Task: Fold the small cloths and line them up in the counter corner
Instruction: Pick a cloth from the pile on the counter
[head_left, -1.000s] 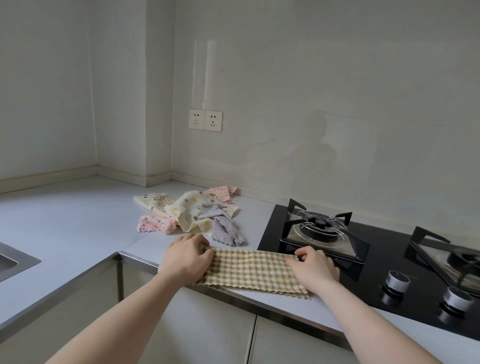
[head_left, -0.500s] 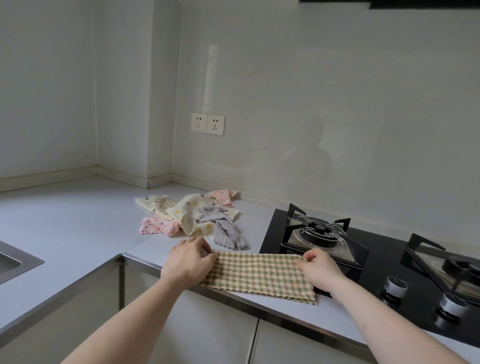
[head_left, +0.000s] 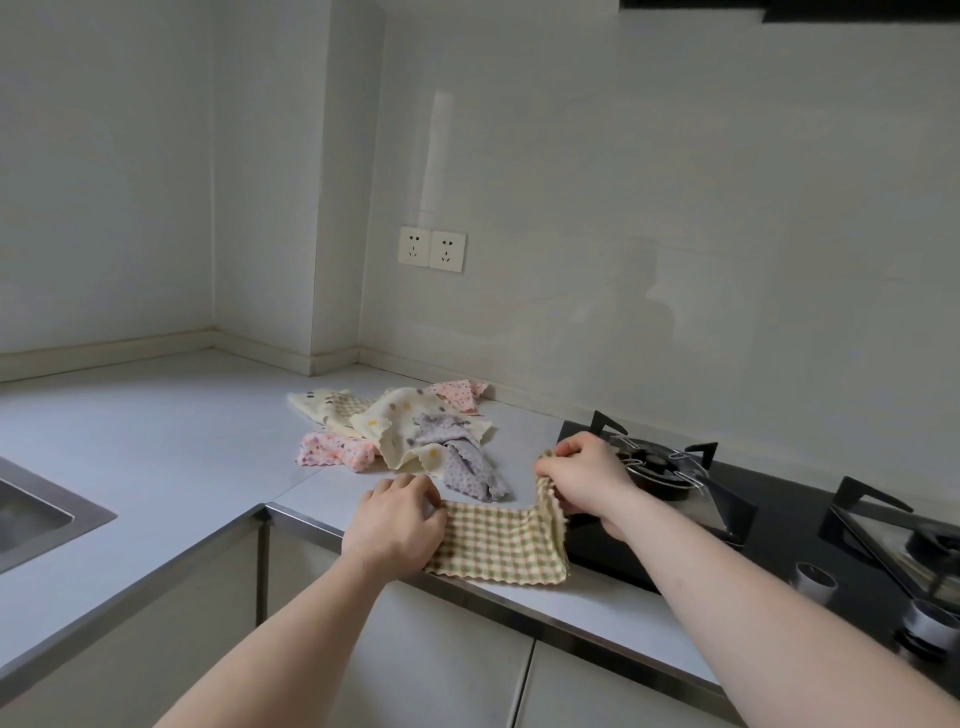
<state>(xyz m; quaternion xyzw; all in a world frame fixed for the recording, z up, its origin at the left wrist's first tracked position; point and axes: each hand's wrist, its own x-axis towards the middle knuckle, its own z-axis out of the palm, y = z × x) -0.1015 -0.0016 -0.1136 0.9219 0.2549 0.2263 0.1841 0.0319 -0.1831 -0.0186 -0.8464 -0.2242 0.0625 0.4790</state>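
A green-and-cream checked cloth (head_left: 501, 543) lies at the counter's front edge. My left hand (head_left: 397, 519) holds its left end down on the counter, fingers curled at the edge. My right hand (head_left: 584, 475) pinches the right end and has it lifted off the counter. Behind them a loose pile of small cloths lies on the white counter (head_left: 156, 452): a cream spotted cloth (head_left: 402, 428), a grey cloth (head_left: 462, 462), a pink flowered cloth (head_left: 335, 452) and another pink cloth (head_left: 460, 392) near the wall.
A black gas hob (head_left: 769, 525) with pan supports and knobs sits right beside the checked cloth. A steel sink (head_left: 36, 512) is at the left. The counter corner (head_left: 218, 345) lies behind the pile. Wall sockets (head_left: 431, 248) are above.
My right hand has lifted the checked cloth's right end and carried it leftward, so the cloth now bends upward there. My left hand has stayed on the left end.
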